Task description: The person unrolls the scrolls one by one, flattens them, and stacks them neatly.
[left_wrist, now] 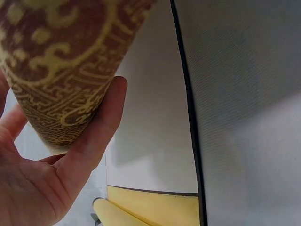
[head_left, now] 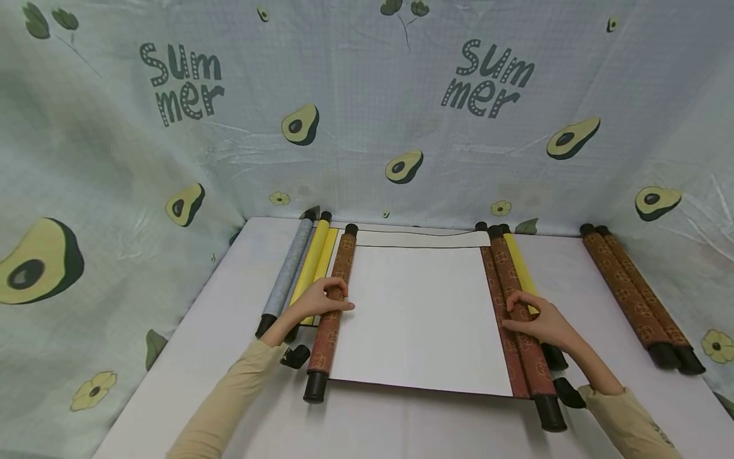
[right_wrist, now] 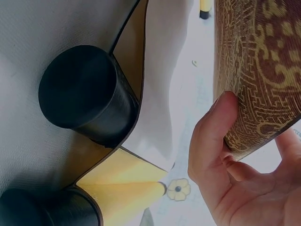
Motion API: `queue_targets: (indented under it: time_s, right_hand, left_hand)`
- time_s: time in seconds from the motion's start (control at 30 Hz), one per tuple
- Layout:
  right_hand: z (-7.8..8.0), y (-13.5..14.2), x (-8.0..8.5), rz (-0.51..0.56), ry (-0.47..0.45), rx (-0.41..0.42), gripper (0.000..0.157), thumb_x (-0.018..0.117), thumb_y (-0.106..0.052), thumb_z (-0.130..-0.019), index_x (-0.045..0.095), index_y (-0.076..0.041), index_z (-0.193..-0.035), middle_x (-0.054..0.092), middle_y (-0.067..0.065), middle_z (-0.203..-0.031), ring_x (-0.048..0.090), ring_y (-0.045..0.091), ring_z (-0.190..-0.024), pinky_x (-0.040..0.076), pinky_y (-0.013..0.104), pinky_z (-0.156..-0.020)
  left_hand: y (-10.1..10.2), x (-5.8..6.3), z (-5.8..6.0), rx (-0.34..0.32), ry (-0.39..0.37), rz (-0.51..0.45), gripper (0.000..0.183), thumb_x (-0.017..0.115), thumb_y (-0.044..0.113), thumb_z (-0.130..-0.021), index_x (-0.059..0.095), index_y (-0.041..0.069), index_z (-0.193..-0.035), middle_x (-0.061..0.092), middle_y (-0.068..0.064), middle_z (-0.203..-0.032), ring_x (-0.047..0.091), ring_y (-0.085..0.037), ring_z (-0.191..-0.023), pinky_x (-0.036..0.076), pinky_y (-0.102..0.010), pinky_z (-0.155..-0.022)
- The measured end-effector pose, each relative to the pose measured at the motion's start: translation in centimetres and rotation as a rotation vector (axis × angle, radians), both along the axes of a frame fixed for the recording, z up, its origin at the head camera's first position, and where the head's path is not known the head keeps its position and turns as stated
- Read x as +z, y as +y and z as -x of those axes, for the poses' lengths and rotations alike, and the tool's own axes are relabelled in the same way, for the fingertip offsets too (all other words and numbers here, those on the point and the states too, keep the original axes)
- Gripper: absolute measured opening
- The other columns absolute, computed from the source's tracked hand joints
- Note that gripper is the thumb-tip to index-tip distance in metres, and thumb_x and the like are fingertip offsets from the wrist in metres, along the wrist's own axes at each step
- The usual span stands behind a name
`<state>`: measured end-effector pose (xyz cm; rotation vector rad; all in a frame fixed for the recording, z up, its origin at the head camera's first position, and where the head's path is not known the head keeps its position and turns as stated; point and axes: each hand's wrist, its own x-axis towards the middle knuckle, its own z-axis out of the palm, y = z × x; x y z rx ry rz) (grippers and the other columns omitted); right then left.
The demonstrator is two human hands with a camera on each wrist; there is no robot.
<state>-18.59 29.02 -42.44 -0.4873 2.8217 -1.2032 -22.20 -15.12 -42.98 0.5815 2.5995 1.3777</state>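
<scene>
A brown patterned scroll lies spread between both hands, its white sheet point(head_left: 421, 312) face up. My left hand point(head_left: 316, 299) grips the scroll's left roll point(head_left: 325, 341), thumb on one side and fingers curled round the other. On the opposite side, my right hand point(head_left: 541, 326) holds the right roll point(head_left: 530, 363) in the same way. Up close, the left wrist view has gold-figured brown cloth point(left_wrist: 70, 56) resting in the hand. Similar brown cloth point(right_wrist: 263, 80) sits between thumb and fingers in the right wrist view.
Beneath it lies another unrolled scroll with yellow edges point(head_left: 522, 264). Left of that are a yellow roll point(head_left: 311, 258) and a grey-blue roll point(head_left: 289, 268). Two brown rolls point(head_left: 631, 290) lie side by side at the right. A printed curtain point(head_left: 355, 76) closes off the table's back.
</scene>
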Motion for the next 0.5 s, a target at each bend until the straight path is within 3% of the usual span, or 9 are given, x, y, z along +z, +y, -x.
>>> queue_targets:
  time_s: [0.27,0.5]
  right_hand:
    - [0.03,0.30,0.02,-0.016,0.012,0.014,0.025,0.069,-0.021,-0.076,0.052,-0.010,-0.090,0.049,0.004,-0.094,0.042,0.006,-0.074,0.039,0.026,-0.054]
    - [-0.08,0.73,0.36,-0.013,0.036,0.033,0.025,0.068,-0.016,-0.077,0.052,-0.007,-0.093,0.049,0.006,-0.098,0.040,0.004,-0.083,0.039,0.027,-0.059]
  left_hand:
    - [-0.39,0.05,0.07,-0.029,-0.009,-0.013,0.025,0.073,0.010,-0.070,0.057,-0.001,-0.086,0.052,-0.012,-0.081,0.037,-0.012,-0.059,0.035,-0.025,-0.055]
    - [-0.47,0.54,-0.22,-0.047,-0.007,-0.019,0.021,0.066,0.001,-0.073,0.057,-0.004,-0.091,0.056,-0.021,-0.094,0.040,-0.015,-0.068,0.037,-0.026,-0.061]
